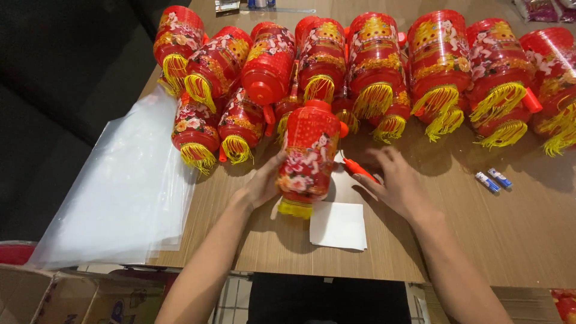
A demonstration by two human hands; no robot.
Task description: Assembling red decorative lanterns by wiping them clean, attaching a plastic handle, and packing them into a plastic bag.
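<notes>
A big wooden table (pixel 480 240) holds a long row of red lanterns (pixel 384 66) with yellow tassels along its far edge. A stack of clear plastic bags (pixel 120 192) hangs over the left edge. Near the middle, the left hand (pixel 264 183) wraps its fingers around one red lantern (pixel 307 157), which has a picture on it and yellow fringe below. The right hand (pixel 396 183) has spread, open fingers touching a small red stick (pixel 358 168). A white paper (pixel 339 225) lies near the front edge. Two little batteries (pixel 493 180) lie to the right.
</notes>
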